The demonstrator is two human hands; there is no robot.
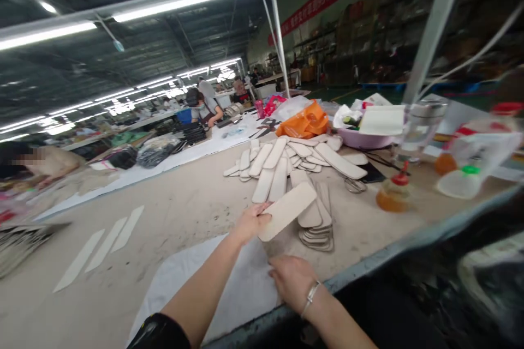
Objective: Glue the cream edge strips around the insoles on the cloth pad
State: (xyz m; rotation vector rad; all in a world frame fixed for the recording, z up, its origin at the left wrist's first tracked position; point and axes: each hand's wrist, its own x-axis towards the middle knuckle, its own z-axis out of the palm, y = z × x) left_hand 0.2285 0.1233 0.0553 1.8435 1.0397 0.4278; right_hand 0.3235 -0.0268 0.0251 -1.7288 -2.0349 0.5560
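Observation:
My left hand (250, 224) grips the near end of a flat cream strip with rounded corners (289, 211), thumb on top. The strip is raised at a slant over a stack of similar strips (318, 232). Lower down, close to the table's front edge, my right hand (293, 278) wears a silver bracelet. Its fingers are curled together beside the edge of a white sheet (245, 289); whatever they may pinch is hidden. Beyond the stack lies a loose heap of cream strips (272, 166).
Three thin pale strips (100, 245) lie on the left of the table. Rightward are scissors (355, 185), a red-capped bottle of amber liquid (393, 193), a glass jar (421, 128) and a purple basin (364, 140). An orange bag (305, 120) sits behind the heap. Other people work farther back.

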